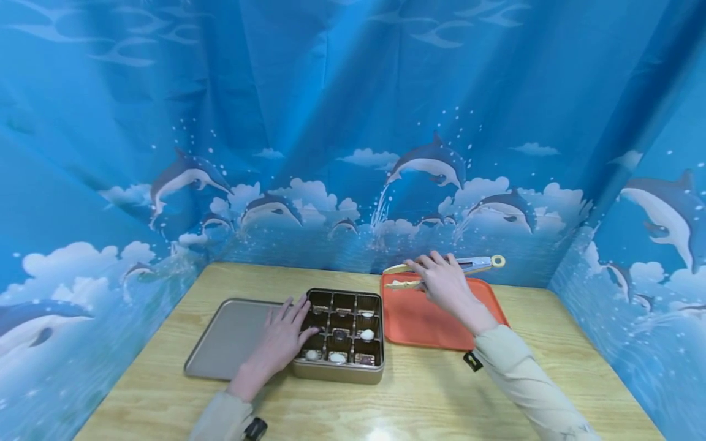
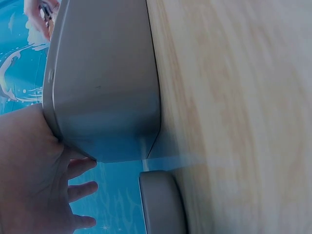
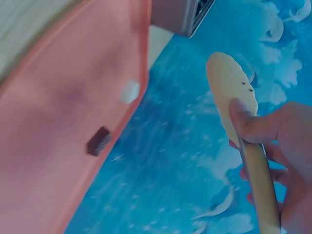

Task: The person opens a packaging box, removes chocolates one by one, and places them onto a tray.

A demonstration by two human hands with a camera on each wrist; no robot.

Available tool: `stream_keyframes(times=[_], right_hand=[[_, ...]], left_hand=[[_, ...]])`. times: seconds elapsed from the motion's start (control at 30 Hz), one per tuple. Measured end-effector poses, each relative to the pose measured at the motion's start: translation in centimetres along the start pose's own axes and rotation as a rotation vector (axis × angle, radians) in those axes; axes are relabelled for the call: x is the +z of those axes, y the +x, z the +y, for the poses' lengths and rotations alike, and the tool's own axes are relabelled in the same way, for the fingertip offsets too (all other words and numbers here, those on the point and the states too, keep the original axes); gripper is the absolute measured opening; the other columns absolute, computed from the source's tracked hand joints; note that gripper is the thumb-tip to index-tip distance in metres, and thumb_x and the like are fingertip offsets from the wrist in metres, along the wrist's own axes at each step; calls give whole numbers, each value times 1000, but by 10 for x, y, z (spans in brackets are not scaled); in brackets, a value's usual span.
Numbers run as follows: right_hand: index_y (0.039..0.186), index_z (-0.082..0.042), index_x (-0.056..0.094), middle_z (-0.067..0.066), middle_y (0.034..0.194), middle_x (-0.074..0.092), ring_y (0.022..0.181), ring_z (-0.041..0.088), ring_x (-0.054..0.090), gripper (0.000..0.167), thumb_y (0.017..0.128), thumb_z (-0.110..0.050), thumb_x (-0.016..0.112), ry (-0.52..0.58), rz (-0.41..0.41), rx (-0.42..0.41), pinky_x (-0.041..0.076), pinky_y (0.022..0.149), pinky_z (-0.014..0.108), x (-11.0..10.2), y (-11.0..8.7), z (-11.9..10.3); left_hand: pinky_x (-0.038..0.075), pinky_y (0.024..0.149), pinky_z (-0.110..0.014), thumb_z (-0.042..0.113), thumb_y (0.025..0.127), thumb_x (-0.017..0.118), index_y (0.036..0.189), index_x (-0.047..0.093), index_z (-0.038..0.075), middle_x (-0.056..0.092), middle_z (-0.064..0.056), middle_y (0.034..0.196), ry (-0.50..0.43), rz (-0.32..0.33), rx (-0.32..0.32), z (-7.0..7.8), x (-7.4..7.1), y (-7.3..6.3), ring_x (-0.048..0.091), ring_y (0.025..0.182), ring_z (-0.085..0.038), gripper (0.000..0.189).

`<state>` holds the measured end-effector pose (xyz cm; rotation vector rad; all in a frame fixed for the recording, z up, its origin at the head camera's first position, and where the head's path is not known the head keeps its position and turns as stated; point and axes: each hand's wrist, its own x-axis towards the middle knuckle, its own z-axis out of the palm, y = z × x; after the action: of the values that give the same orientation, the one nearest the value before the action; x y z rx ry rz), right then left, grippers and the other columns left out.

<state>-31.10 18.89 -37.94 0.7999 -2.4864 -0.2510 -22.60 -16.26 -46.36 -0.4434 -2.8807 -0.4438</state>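
A gold tin (image 1: 342, 367) with a brown divided insert sits mid-table, a few white and dark sweets in its cells. My left hand (image 1: 284, 339) rests flat on its left edge with fingers straight; in the left wrist view the left hand (image 2: 34, 180) lies against the tin's wall (image 2: 105, 87). My right hand (image 1: 444, 282) grips cream tongs (image 1: 452, 267) over the far edge of the orange tray (image 1: 419, 318). In the right wrist view the right hand (image 3: 287, 161) holds the tongs (image 3: 234, 92) above a white piece (image 3: 129, 91) and a dark piece (image 3: 99, 140) on the tray (image 3: 44, 141).
The tin's flat gold lid (image 1: 228, 337) lies left of the tin, and the lid (image 2: 163, 204) shows as a rim in the left wrist view. A blue dolphin curtain (image 1: 353, 122) walls the wooden table (image 1: 425, 398) on three sides.
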Motion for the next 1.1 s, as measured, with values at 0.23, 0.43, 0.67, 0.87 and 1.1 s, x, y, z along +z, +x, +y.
stream_keyframes(times=[0.23, 0.43, 0.67, 0.87, 1.1], right_hand=[[134, -22, 67, 1, 113, 69, 103, 25, 56, 59, 79, -35, 86, -50, -44, -189, 45, 80, 43, -12, 22, -19], [132, -27, 69, -2, 113, 69, 106, 24, 57, 58, 78, -32, 88, -79, -95, -244, 44, 79, 40, -15, 36, -32], [127, -31, 72, -5, 109, 71, 103, 21, 57, 51, 78, -29, 88, -192, -133, -315, 46, 85, 41, -11, 48, -45], [114, -37, 77, -11, 100, 73, 97, 17, 57, 32, 91, -17, 76, -291, -134, -395, 40, 82, 35, -12, 61, -61], [103, -40, 78, -15, 94, 71, 96, 13, 55, 22, 93, -21, 74, -377, -231, -408, 39, 84, 33, -12, 71, -81]], left_hand=[[16, 119, -69, 44, 104, 52, 154, 39, 1, 29, -14, 164, 5, -7, -2, -3, 3, 1, 24, 151, -42, 67], [17, 119, -70, 43, 104, 53, 153, 40, 1, 30, -14, 163, 5, -2, 2, -4, 4, 3, 24, 150, -42, 67], [16, 119, -69, 44, 104, 52, 154, 38, 1, 28, -13, 164, 18, -3, -1, -4, 4, 3, 22, 152, -41, 67], [18, 119, -69, 43, 104, 54, 153, 40, 0, 31, -15, 163, 19, 2, 3, -5, 4, 2, 24, 151, -42, 66], [17, 119, -68, 44, 104, 53, 153, 40, 1, 29, -13, 164, 28, 7, 2, -5, 5, 2, 24, 151, -41, 67]])
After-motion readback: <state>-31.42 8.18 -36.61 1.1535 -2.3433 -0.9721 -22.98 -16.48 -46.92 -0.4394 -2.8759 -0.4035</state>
